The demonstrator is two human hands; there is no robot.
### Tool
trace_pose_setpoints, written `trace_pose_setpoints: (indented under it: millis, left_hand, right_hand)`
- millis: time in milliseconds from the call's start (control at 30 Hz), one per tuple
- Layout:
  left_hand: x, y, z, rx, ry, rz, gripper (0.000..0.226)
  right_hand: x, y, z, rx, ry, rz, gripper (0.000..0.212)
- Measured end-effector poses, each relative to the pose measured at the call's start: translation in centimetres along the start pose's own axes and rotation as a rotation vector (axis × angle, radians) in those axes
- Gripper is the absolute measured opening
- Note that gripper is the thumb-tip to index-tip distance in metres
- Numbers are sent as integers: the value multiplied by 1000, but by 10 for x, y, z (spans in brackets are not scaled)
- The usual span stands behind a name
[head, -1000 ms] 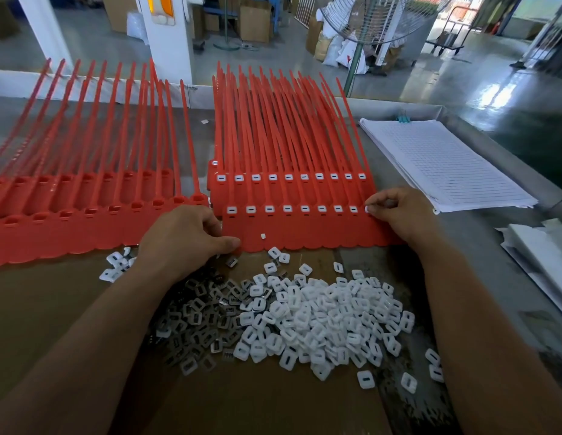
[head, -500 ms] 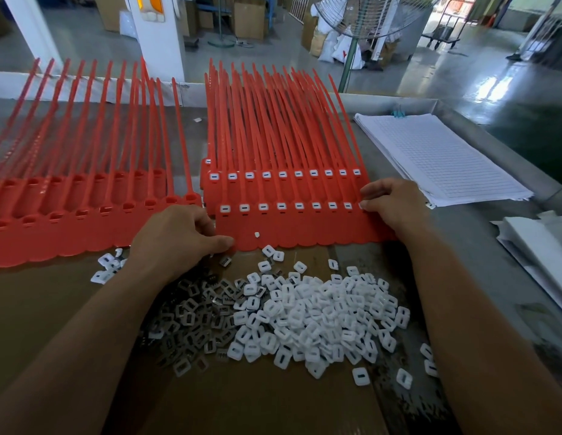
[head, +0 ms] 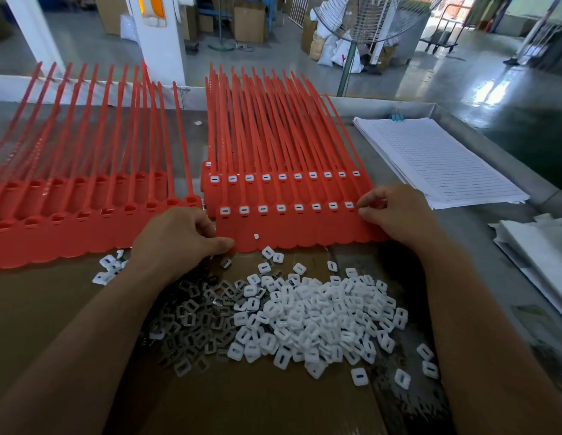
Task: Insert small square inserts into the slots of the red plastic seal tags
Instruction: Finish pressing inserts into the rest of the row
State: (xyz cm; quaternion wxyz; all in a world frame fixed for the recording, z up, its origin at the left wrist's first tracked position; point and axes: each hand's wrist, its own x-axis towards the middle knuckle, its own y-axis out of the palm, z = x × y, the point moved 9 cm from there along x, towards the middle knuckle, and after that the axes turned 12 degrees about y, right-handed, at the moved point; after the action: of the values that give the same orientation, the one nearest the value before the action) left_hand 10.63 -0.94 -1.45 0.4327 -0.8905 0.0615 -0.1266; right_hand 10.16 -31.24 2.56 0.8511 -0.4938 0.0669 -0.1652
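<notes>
Two batches of red tags lie flat on the table (head: 399, 277), each made of strips of tags joined side by side. Every tag's long axis runs away from the person, with the thin tail pointing to the far edge and the broad flat head toward the near edge. The right batch (head: 273, 146) is stacked in overlapping layers, and white inserts sit in a row of slots across each of its two nearest strips. On the front strip (head: 298, 229) the row of filled slots runs left to right between the hands. The left hand (head: 176, 240) grips this strip's near left corner, thumb along the scalloped edge and fingers curled over the end. The right hand (head: 395, 211) has its fingers curled and pinched together at the strip's right end, just beside the last filled slot; I cannot tell whether an insert is between the fingertips. One loose white piece (head: 256, 236) lies on the strip's head. The left batch (head: 85, 221) lies beside it with open slots. On the cardboard (head: 257, 403) in front lie a heap of white inserts (head: 320, 312) and, touching its left side, a heap of grey metal ones (head: 198, 315). A stack of lined paper (head: 436, 158) lies to the right.
</notes>
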Motion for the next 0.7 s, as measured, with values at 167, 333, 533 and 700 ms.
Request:
trace_pose_setpoints:
  millis: [167,333,533,700]
  left_hand:
    - [0,0,1,-7,-7,-9,27]
    - [0,0,3,1,-17,-4,27]
    - [0,0,2,-3,-24,1,27]
    - [0,-1,-1,9,-15,3,27]
  right_hand:
    - [-9,-7,7,-10,-21,10,11]
    - [-32,18,32,67,-142,393,11]
    - [-50,47,35,-222,-158,611,14]
    - [-55,55,41,-299,-164,628,15]
